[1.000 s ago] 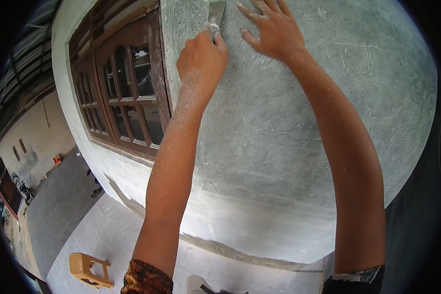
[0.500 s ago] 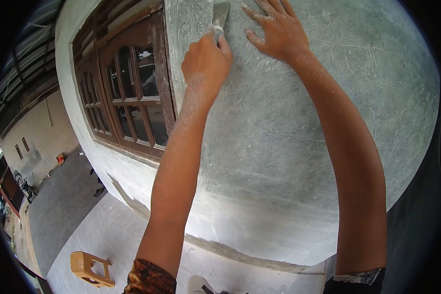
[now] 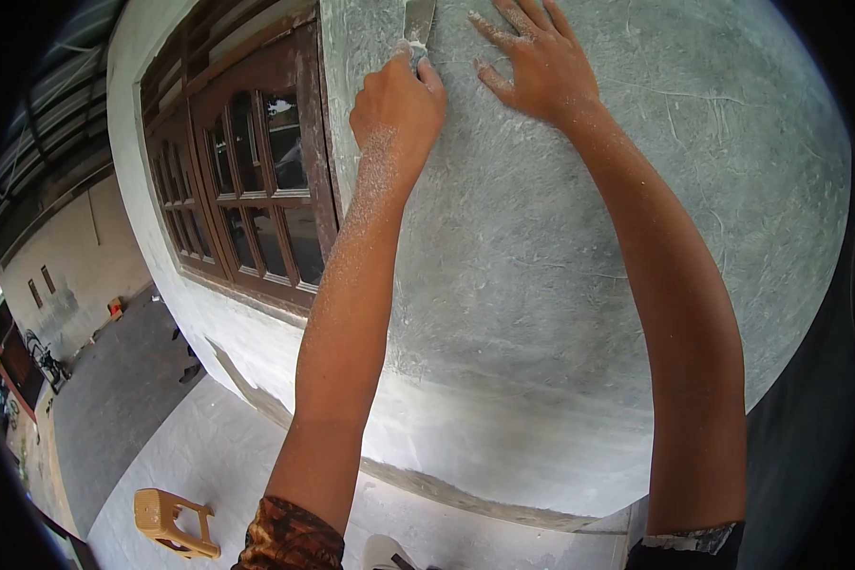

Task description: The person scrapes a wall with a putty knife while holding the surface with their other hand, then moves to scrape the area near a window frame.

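Observation:
My left hand (image 3: 398, 101) is wrapped round the handle of a putty knife (image 3: 418, 24), whose flat metal blade points upward against the grey wall (image 3: 522, 247). The blade's top end runs close to the upper edge of the view. White dust covers my left wrist and forearm. To the right, my right hand (image 3: 544, 65) lies flat on the wall with its fingers spread and dusty fingertips; it holds nothing. Fine scratches and a rough texture mark the wall's surface around both hands.
A brown wooden window (image 3: 256, 161) with glass panes is set in the wall to the left. Below stands a tan plastic stool (image 3: 176, 522) on the pale tiled floor (image 3: 190, 456). A shoe (image 3: 385, 551) shows at the bottom edge. Farther left lies a dark paved yard (image 3: 114, 399).
My left hand and the putty knife have shifted slightly up and to the left on the wall. More dust lies on my left forearm. My right hand keeps its place.

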A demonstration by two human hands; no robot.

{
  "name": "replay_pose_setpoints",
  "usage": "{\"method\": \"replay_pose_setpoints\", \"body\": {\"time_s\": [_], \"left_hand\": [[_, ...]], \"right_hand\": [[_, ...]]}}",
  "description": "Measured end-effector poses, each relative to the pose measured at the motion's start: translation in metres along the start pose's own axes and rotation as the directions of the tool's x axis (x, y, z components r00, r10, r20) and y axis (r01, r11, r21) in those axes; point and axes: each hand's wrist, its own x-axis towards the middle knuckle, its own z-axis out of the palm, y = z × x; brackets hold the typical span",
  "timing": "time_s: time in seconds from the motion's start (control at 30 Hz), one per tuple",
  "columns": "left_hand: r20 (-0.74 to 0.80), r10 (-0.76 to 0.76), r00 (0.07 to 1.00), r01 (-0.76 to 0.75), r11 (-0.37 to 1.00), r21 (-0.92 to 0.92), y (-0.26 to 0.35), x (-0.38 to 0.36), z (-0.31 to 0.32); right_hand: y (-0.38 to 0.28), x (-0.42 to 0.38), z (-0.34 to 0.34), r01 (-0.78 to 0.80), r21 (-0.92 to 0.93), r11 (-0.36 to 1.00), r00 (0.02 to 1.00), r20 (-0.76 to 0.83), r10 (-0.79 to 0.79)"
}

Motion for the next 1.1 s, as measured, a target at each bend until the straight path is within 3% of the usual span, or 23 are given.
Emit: {"method": "replay_pose_setpoints", "body": {"time_s": [0.07,0.17,0.37,0.47,0.7,0.77,0.87,1.1], "left_hand": [[0.091,-0.098,0.991,0.102,0.994,-0.039,0.001,-0.014,-0.003],[0.117,-0.099,0.988,0.101,0.995,-0.005,-0.006,-0.021,0.004],[-0.001,0.018,1.0,-0.018,1.0,0.004,-0.008,-0.004,0.005],[0.049,-0.034,0.998,0.031,0.998,0.046,-0.01,-0.032,0.006],[0.002,0.026,1.0,-0.026,1.0,-0.004,-0.01,0.001,0.003],[0.052,-0.052,0.997,0.054,0.998,-0.028,-0.012,-0.01,0.003],[0.081,-0.047,0.996,0.048,0.999,-0.003,-0.018,-0.016,0.008],[0.027,-0.023,0.999,0.023,0.999,-0.028,-0.012,0.0,0.002]], "right_hand": [[-0.002,0.001,-0.004,-0.02,-0.005,1.0,0.998,0.051,0.02],[-0.001,0.0,-0.002,-0.02,0.008,1.0,0.999,0.035,0.02],[-0.002,0.0,-0.004,-0.015,-0.023,1.0,0.998,0.054,0.016],[-0.002,0.0,0.0,-0.022,-0.04,0.999,0.999,0.041,0.024],[-0.007,0.0,-0.017,-0.033,-0.002,0.999,0.994,0.104,0.033],[-0.006,-0.001,-0.014,-0.021,0.0,1.0,0.997,0.075,0.021],[-0.006,0.0,-0.014,-0.021,-0.021,1.0,0.995,0.093,0.023],[-0.003,0.0,-0.005,-0.001,-0.066,0.998,0.998,0.065,0.005]]}}
